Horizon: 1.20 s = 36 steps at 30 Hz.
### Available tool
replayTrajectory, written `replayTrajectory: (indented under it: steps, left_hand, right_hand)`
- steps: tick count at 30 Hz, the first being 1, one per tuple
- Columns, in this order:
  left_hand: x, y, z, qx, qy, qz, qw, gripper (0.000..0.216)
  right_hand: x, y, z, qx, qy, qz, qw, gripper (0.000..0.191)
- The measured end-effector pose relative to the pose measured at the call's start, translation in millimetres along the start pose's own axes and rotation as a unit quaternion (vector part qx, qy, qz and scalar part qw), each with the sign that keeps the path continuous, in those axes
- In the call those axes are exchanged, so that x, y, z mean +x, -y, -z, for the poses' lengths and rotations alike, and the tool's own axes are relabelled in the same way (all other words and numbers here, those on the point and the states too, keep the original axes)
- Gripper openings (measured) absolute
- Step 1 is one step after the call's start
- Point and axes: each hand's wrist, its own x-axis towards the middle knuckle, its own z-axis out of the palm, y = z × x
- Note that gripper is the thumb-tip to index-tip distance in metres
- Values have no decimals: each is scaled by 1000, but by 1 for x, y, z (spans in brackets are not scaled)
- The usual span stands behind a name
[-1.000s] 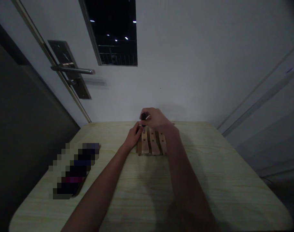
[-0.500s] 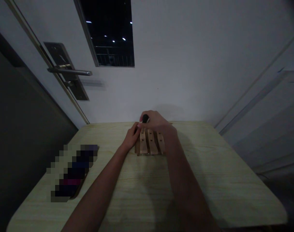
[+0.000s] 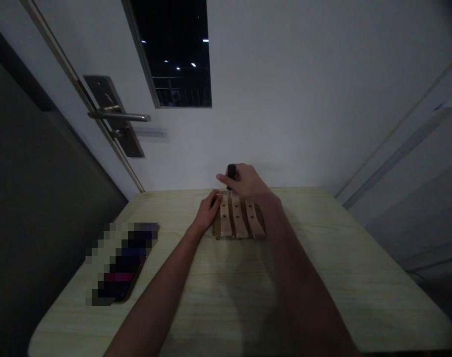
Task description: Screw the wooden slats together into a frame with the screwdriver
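A brown wooden board [image 3: 218,233] lies near the table's far edge. Three lighter wooden strips [image 3: 239,225] with dark holes run across it side by side. My left hand [image 3: 208,210] is closed on the board's left edge, thumb towards the strips. Above the board's far side, my right hand [image 3: 250,181] holds what looks like a screwdriver [image 3: 231,171] by its upright black handle, with thumb and index finger stretched forward. The tool's tip is too dark and small to make out. My right hand and forearm partly cover the board's far right side.
The pale wood-grain table [image 3: 285,307] reaches up to a white door [image 3: 278,99] with a metal lever handle [image 3: 125,117] and a dark window [image 3: 174,54]. On the table's left lies a phone [image 3: 131,285], partly blurred out by pixels.
My right hand has risen slightly, its thumb now stretched out and more of the black handle showing. My left hand keeps its place on the board. The whole view has shifted a little.
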Motion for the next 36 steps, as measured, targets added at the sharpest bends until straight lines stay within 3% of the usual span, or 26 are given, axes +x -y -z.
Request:
replayTrajectory:
  steps: [5, 10, 14, 18, 36]
  left_hand:
    - [-2, -3, 0, -9, -26, -10, 1000, 35]
    - [-4, -10, -1, -32, -74, -43, 996, 38]
    - [-4, -15, -1, -47, -54, -36, 997, 40]
    - [-5, -15, 0, -60, -27, -33, 997, 45]
    - [-5, -14, -1, -40, -26, -42, 998, 40]
  right_hand:
    - [-11, -2, 14, 24, -39, -36, 998, 37]
    - [-28, -21, 18, -104, -32, 0, 994, 21]
    - [-38, -26, 8, -146, 51, 0, 988, 29]
    - [-36, -18, 1, -226, 93, -64, 968, 29]
    - [-27, 1, 5, -253, 101, -95, 957, 26]
